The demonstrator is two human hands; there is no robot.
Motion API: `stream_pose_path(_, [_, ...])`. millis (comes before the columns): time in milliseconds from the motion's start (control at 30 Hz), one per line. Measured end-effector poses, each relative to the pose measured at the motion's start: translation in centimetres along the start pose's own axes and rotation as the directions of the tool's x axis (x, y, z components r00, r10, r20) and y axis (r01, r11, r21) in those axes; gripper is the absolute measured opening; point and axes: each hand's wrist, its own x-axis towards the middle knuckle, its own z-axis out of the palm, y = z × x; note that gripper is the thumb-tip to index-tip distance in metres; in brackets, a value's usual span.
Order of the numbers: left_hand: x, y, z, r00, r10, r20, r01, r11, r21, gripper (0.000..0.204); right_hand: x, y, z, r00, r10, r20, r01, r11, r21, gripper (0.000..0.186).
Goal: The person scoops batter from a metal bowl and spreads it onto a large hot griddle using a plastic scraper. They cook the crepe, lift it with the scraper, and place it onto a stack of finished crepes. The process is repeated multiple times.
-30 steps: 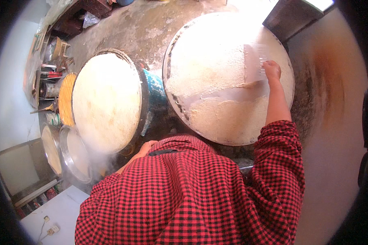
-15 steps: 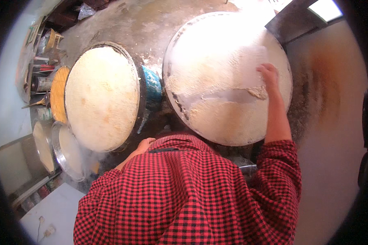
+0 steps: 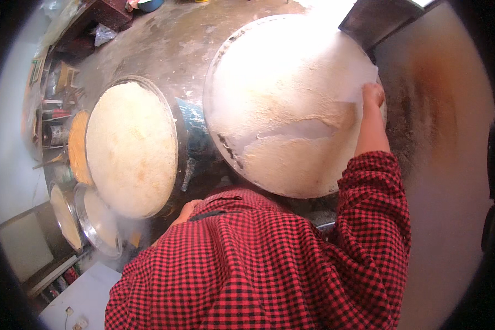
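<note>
My right hand (image 3: 373,94) is closed over the right side of a large round pan (image 3: 210,82). In its grip is a pale flat scraper (image 3: 370,76), mostly lost in glare and steam. Cream-coloured, crumbly batter (image 3: 297,159) covers the pan, and a smooth pale streak runs across it where the layer is thinner. Low beside my body, my left hand (image 3: 186,211) shows only in part; the checked shirt hides its fingers. The nearest thing to it is a second round pan (image 3: 176,170) at the left, topped with pale, lumpy batter.
Two smaller round trays (image 3: 100,220) lean at the lower left, near a white tabletop (image 3: 88,297). A yellow woven round tray (image 3: 78,148) stands behind the second pan. Between the big pans is a blue container (image 3: 191,118). A dark box-like fixture (image 3: 374,22) juts in at the upper right.
My right hand has moved right, towards the pan's rim, with the scraper. The lump of batter by the streak's right end no longer shows. My view has shifted slightly.
</note>
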Motion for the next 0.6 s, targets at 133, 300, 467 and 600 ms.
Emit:
stream_pose_path(133, [1.8, 0.9, 0.5, 0.995, 0.097, 0.03, -0.099, 0.993, 0.06, 0.04, -3.7, 5.8, -1.5, 0.937, 0.33, 0.113, -0.327, 0.721, 0.611, 0.023])
stream_pose_path(300, [2.8, 2.2, 0.7, 0.998, 0.053, 0.02, -0.055, 0.992, 0.116, 0.042, -5.6, 9.3, -5.8, 0.824, 0.336, 0.455, -0.525, 0.152, 0.838, 0.02])
stream_pose_path(467, [2.0, 2.7, 0.9, 0.995, 0.098, 0.018, -0.1, 0.98, 0.17, 0.041, -4.0, 9.5, -11.4, 0.95, 0.011, 0.312, -0.185, 0.824, 0.535, 0.02])
stream_pose_path(600, [1.1, 1.8, 0.4, 0.998, 0.068, -0.005, -0.066, 0.981, 0.181, 0.041, -5.2, 5.7, -10.6, 0.984, -0.179, 0.021, 0.18, 0.981, -0.066, 0.026])
